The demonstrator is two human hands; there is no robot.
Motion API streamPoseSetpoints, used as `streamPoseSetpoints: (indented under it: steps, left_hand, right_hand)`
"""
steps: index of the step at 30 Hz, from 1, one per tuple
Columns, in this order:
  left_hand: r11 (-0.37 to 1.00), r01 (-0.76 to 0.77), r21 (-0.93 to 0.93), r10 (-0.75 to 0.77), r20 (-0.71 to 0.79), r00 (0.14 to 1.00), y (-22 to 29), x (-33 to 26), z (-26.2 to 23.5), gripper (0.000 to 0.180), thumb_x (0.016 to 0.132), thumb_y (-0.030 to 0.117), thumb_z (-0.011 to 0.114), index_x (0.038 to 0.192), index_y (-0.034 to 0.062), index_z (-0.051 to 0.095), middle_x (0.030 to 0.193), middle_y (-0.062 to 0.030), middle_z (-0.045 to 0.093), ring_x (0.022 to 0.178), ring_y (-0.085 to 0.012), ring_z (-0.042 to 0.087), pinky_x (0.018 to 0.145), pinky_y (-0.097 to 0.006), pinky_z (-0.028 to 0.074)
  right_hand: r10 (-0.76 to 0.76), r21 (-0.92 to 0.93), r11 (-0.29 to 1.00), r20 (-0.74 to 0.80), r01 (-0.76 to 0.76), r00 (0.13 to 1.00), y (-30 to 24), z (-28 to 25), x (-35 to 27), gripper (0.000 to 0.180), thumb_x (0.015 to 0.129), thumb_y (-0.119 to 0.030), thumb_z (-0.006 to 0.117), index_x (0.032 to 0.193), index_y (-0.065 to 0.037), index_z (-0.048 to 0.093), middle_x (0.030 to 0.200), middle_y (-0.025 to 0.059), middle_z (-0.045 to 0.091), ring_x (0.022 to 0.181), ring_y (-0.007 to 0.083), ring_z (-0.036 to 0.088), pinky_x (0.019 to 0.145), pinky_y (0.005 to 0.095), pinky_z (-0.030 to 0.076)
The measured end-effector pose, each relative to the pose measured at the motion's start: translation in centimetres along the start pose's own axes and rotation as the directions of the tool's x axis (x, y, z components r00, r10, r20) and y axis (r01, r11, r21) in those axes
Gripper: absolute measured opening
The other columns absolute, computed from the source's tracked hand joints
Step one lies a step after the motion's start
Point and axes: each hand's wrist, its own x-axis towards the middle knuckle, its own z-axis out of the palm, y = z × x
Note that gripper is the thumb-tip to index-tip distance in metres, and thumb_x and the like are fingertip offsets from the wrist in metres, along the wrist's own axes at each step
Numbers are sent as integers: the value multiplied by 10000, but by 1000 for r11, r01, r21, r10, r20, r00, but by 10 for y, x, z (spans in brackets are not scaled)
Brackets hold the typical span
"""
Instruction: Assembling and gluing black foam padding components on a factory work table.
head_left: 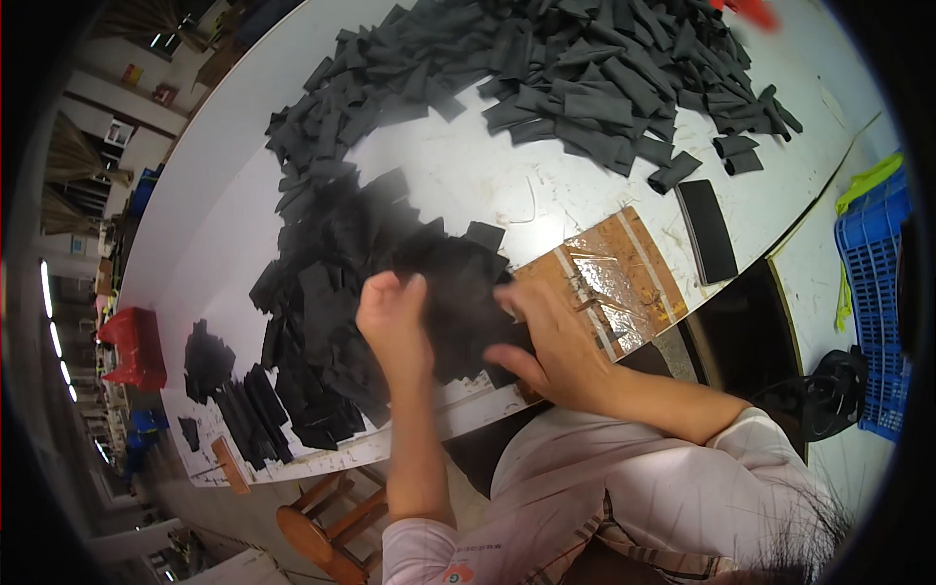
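Note:
My left hand (393,317) is raised over a heap of black cloth pieces (336,302), its fingers curled in. Whatever they hold, if anything, is hidden. Across from it my right hand (551,341) has thumb and fingers spread apart, close to the heap's right side. Dark cloth between the two hands is smeared by motion, and I cannot tell whether the right fingers touch it. Farther back lies a large pile of dark grey folded cloth pieces (609,83), curving round to the left.
A brown board with clear tape (624,278) lies by my right hand, beside a black phone-like slab (707,232). Folded black strips (255,417) lie at the table's near left. A blue crate (873,302) stands right, a red bin (134,348) left, a wooden stool (322,531) below.

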Motion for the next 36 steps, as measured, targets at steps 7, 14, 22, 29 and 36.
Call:
streamPoseSetpoints:
  steps: [7,14,22,29,36]
  left_hand:
    - [912,149,-382,-128,80,988,-26,-51,-24,272,766,-35,557,1027,-3,484,1019,-85,559,931,-148,535,866,-283,401]
    - [888,165,-430,-131,109,985,-4,-50,-45,322,803,108,505,1087,-36,459,988,-76,525,887,-122,507,803,-249,386]
    - [896,109,430,-265,319,910,48,-19,-62,129,770,42,585,885,-16,587,696,25,535,626,-4,448,535,-143,340]
    - [812,140,567,-407,377,832,48,-15,-69,50,738,10,607,768,-7,571,628,32,519,552,-1,433,473,-139,318]
    - [925,377,49,-380,83,921,29,-56,-56,99,701,-9,636,763,4,559,601,-8,518,465,-46,446,387,-165,319]
  right_hand:
    - [-2,341,939,143,-47,990,42,44,44,190,693,-82,670,799,-17,527,757,30,505,701,130,464,663,251,381]
    - [85,341,904,447,-258,890,34,44,60,141,691,-62,659,678,29,553,618,46,519,605,126,479,559,250,385]
    - [-251,131,968,530,214,810,17,42,66,110,688,-66,634,713,22,572,662,105,554,681,261,518,610,326,433]
    - [-322,91,935,629,344,708,13,39,64,65,723,-46,574,724,16,595,676,125,562,709,285,521,646,356,418]
    - [-191,27,982,144,189,971,-7,35,27,173,679,-60,641,830,-6,577,767,96,526,708,221,529,595,283,431]
